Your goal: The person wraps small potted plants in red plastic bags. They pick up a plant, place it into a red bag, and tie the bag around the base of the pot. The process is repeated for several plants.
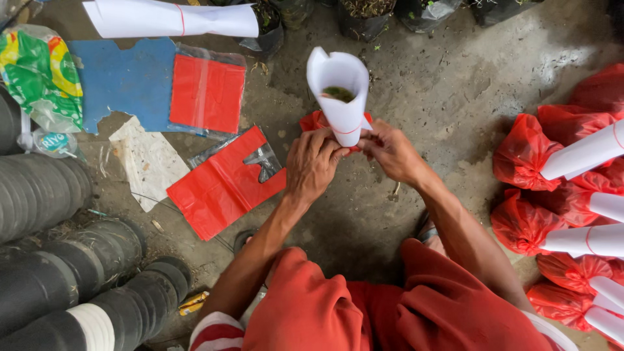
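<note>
A white paper cone (341, 91) stands upright in front of me, with green plant matter showing inside its open top. Its base sits in a red plastic bag (313, 121), mostly hidden behind my fingers. My left hand (313, 162) grips the bottom of the cone and the bag from the left. My right hand (392, 151) pinches the same spot from the right, where a thin red band circles the paper.
Loose red plastic bags (221, 182) (207, 92) lie on the concrete floor at left, beside a blue sheet (127, 81) and a rolled white paper (169, 19). Stacked black pots (58, 260) fill the lower left. Several finished red-bagged cones (572, 195) lie at right.
</note>
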